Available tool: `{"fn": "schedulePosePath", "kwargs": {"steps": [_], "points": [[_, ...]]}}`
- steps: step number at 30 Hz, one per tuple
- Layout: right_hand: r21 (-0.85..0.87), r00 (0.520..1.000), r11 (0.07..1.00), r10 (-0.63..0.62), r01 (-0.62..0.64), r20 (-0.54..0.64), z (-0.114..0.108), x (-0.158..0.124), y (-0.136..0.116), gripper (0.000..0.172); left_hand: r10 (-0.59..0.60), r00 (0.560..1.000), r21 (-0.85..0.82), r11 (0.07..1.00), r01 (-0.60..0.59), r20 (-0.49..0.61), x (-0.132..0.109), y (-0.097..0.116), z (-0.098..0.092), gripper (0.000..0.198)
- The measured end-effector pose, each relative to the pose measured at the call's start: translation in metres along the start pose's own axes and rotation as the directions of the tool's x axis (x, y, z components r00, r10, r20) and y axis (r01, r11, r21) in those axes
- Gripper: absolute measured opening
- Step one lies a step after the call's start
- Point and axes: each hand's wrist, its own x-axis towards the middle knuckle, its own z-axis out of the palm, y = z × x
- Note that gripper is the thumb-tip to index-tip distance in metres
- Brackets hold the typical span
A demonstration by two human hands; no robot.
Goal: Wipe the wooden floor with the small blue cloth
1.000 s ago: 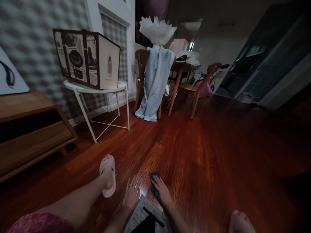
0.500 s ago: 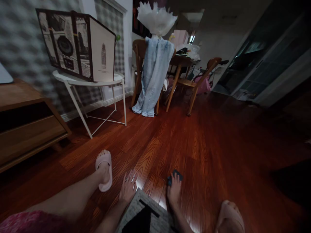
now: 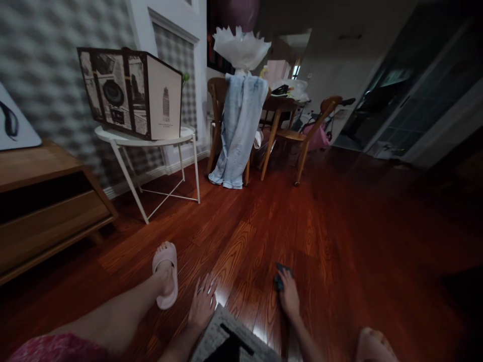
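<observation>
My right hand rests on a small dark blue-grey cloth against the red-brown wooden floor. Its fingers cover most of the cloth, whose edges show in front and to the left. My left hand lies flat on the boards with fingers spread, wearing a ring and holding nothing. Between my forearms, a grey textured fabric thing with a black shape is partly cut off by the lower frame edge; I cannot tell its kind.
My slippered feet flank my hands. A wooden cabinet stands at left, beside a white side table bearing a printed trunk-like box. Farther back are a chair with light-blue jeans, another wooden chair and a cluttered table.
My right hand has slid to the right across the floor with the cloth. My left hand stays flat, and the view has tilted slightly, with things sitting lower and a little to the right.
</observation>
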Motion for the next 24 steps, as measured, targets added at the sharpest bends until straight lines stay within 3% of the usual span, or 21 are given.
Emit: {"fn": "schedulePosePath", "kwargs": {"steps": [3,6,8,11,14,17,20,22,24], "points": [[-0.089,0.953,0.958,0.256,-0.272,-0.161,-0.024,-0.016,0.054,0.078,-0.005,1.000,-0.009,1.000,0.005,0.000,0.000,0.001,-0.003,0.067],[-0.121,0.893,0.904,0.371,-0.410,-0.256,-0.024,-0.040,0.048,0.077,0.002,1.000,-0.017,1.000,-0.002,0.013,0.000,0.001,-0.008,0.066],[-0.127,0.893,0.902,0.375,-0.414,-0.249,-0.012,-0.050,0.012,0.076,0.005,1.000,-0.021,1.000,-0.005,0.025,0.000,0.001,-0.011,0.066],[-0.100,0.945,0.944,0.304,-0.316,-0.122,0.018,-0.053,-0.066,0.076,0.007,0.999,-0.025,1.000,-0.005,0.050,0.000,0.002,-0.015,0.064],[-0.009,0.991,0.993,0.117,-0.116,0.070,0.050,-0.051,-0.139,0.081,0.000,0.998,-0.015,1.000,0.001,0.056,0.000,0.002,-0.016,0.063],[0.098,0.971,0.993,-0.092,0.072,0.219,0.070,-0.049,-0.177,0.091,0.002,0.999,-0.001,1.000,-0.002,0.040,0.000,0.003,-0.012,0.065],[0.157,0.933,0.968,-0.231,0.194,0.275,0.066,-0.035,-0.165,0.093,0.004,1.000,0.020,1.000,-0.004,0.029,0.001,0.002,-0.008,0.066],[0.142,0.941,0.968,-0.236,0.206,0.242,0.050,-0.018,-0.133,0.087,0.006,1.000,0.033,0.999,-0.007,0.027,0.001,0.002,-0.007,0.065],[0.086,0.975,0.987,-0.148,0.135,0.165,0.027,-0.003,-0.087,0.080,0.007,1.000,0.039,0.999,-0.008,0.023,0.001,0.001,-0.006,0.066]]}}
